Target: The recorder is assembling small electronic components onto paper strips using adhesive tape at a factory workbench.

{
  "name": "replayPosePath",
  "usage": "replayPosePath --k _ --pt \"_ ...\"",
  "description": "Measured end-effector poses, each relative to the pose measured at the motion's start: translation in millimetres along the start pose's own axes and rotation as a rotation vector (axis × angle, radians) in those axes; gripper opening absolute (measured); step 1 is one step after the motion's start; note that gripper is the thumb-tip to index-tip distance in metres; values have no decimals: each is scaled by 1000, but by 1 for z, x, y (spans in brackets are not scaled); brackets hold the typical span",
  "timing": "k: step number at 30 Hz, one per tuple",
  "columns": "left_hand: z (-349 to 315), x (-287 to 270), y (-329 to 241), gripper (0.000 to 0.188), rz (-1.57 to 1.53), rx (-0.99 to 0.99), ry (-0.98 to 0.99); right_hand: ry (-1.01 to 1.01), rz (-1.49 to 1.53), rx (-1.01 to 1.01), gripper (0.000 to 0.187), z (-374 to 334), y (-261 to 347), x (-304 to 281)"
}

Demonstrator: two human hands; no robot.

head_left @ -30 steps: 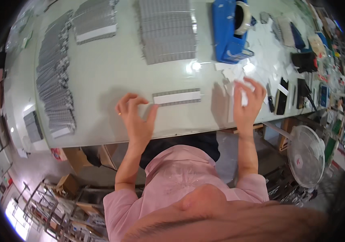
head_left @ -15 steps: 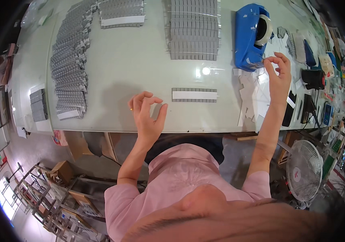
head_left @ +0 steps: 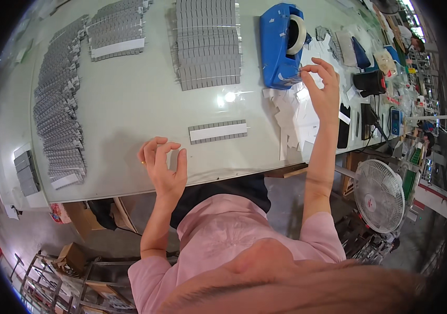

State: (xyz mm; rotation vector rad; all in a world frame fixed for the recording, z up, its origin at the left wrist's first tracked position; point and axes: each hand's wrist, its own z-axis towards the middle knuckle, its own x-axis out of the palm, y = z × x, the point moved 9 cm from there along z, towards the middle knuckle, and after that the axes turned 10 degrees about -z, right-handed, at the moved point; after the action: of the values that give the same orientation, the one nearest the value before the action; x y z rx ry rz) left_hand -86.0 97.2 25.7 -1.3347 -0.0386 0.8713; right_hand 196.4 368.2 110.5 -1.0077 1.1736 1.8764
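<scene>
My right hand (head_left: 324, 97) is at the front end of a blue tape dispenser (head_left: 275, 52), thumb and forefinger closed in a pinch by its cutting edge. They seem to grip the end of the tape, though the clear film is hardly visible. A pale tape roll (head_left: 297, 34) sits in the dispenser. My left hand (head_left: 166, 170) hovers over the table, holding nothing, its fingers curved and the thumb apart. Between the hands lies a short row of grey pieces (head_left: 194, 140) with a white strip (head_left: 218, 132) along its middle.
Joined grey rows (head_left: 207, 47) lie at the far middle, another stack (head_left: 116, 29) left of them. A long overlapping pile (head_left: 58, 112) runs down the left. White paper scraps (head_left: 291, 120) spread below the dispenser. A black cup (head_left: 370, 82) stands right; a fan (head_left: 379, 196) is beyond the table's edge.
The whole view has shifted and turned, so the table and its things appear further left and tilted. Both hands keep nearly the same pose; the right is still at the dispenser.
</scene>
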Motion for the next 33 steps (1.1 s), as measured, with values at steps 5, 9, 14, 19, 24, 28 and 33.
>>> replayPosePath --k 5,9,14,19,24,28,33 --pt "-1 2 1 20 -22 6 1 83 136 39 11 7 -10 4" --pt "0 2 -2 20 -13 4 6 -20 211 -22 10 1 -11 7" --pt "-1 3 0 19 -13 8 8 -249 147 -9 9 -24 2 -3" --pt "-1 3 1 19 -6 5 13 -344 17 114 11 -48 -1 7" --pt "1 -2 -2 19 -45 -5 11 -376 -488 -41 5 -62 11 3" --pt "5 7 -9 37 -31 61 38 17 -197 -351 15 -98 75 36" --pt "6 16 -10 49 121 45 156 293 57 -643 17 -127 163 84"
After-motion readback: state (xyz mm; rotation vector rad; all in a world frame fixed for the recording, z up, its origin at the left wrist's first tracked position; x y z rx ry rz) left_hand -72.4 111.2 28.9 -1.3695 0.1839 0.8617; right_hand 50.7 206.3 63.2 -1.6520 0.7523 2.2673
